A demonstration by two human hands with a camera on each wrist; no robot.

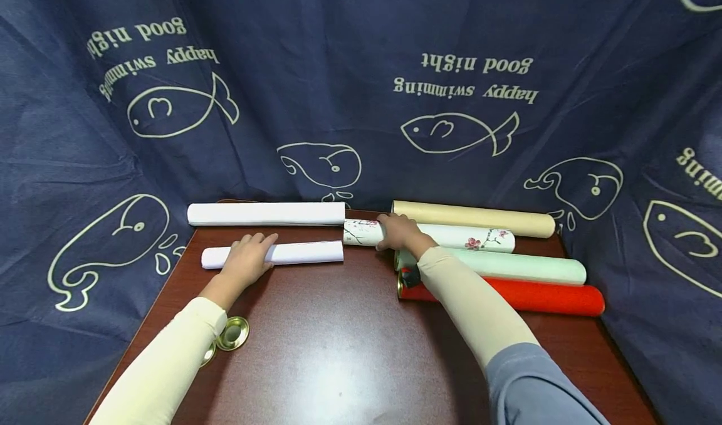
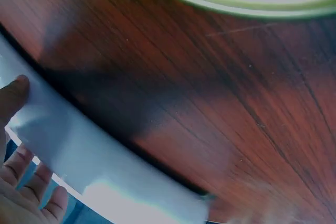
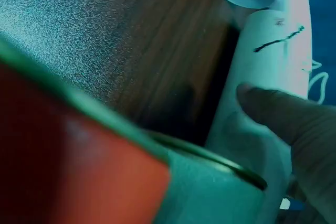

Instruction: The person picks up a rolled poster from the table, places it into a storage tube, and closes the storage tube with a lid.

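My left hand (image 1: 248, 257) lies over a thin white paper roll (image 1: 307, 253) on the table's left half. In the left wrist view its thumb is on one side of the paper roll (image 2: 105, 166) and its fingers curl on the other. My right hand (image 1: 397, 230) grips a white roll with pink blossoms (image 1: 462, 237), near its left part. The right wrist view has the thumb against the blossom roll (image 3: 257, 66); the other fingers are hidden there. The near ends of both held rolls come close together at mid-table.
A thicker white roll (image 1: 265, 214) lies along the back edge. On the right lie a beige roll (image 1: 479, 218), a pale green roll (image 1: 524, 266) and a red roll (image 1: 541, 294). Gold round lids (image 1: 233, 333) sit by the left forearm. A dark blue printed curtain (image 1: 316, 86) surrounds the brown table (image 1: 316, 325).
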